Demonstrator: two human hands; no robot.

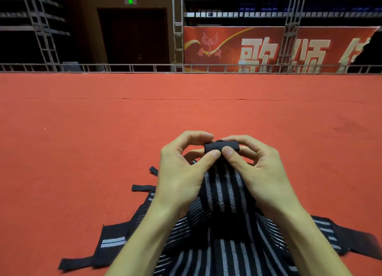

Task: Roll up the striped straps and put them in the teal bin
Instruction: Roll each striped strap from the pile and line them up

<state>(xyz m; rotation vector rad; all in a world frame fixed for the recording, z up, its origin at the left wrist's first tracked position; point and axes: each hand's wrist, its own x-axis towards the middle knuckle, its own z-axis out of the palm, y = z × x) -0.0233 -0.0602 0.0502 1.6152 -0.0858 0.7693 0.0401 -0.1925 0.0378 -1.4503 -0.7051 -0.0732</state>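
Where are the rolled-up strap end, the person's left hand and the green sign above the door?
rolled strap end point(219, 146): head view, on the front of the black roll.
left hand point(182, 172): head view, on the back of the hand.
green sign point(130, 1): head view, on its lit centre.

Open carpet point(82, 131) ahead; strap pile point(217, 244) crowds near.

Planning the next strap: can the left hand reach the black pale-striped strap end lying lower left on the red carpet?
Probably yes: the black pale-striped strap end lies uncovered on the red carpet beside the left forearm, but the left hand pinches the black roll.
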